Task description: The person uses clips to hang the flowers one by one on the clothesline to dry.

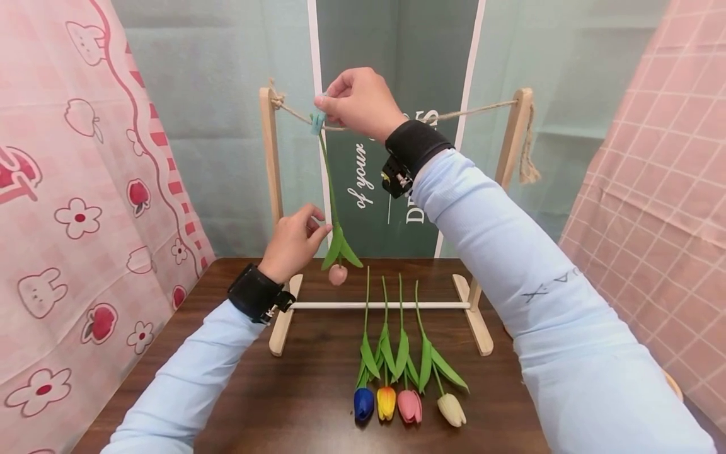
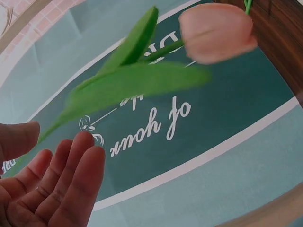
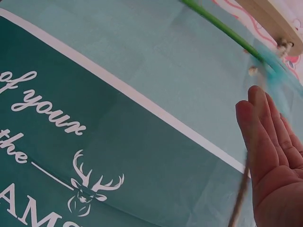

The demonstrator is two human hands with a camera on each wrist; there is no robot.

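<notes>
A light blue clothespin (image 1: 317, 123) sits on the rope at the upper left, with the stem end of a pale pink tulip (image 1: 338, 275) at it. The tulip hangs head down. My right hand (image 1: 363, 101) pinches the upper end of the clothespin between thumb and fingers; in the right wrist view the clothespin (image 3: 277, 73) is blurred beside the fingertips. Lower down, my left hand (image 1: 297, 243) is beside the hanging stem, its fingers loosely bent and parted. In the left wrist view nothing lies in its palm, and the tulip head (image 2: 215, 33) is beyond the fingers.
The rope (image 1: 476, 111) spans two posts of a wooden stand (image 1: 513, 139) with a white crossbar (image 1: 329, 305). On the dark table (image 1: 272, 403) lie blue (image 1: 363, 404), yellow-orange (image 1: 386, 403), pink (image 1: 409, 406) and white (image 1: 451, 410) tulips. Patterned curtains (image 1: 85, 221) flank the sides.
</notes>
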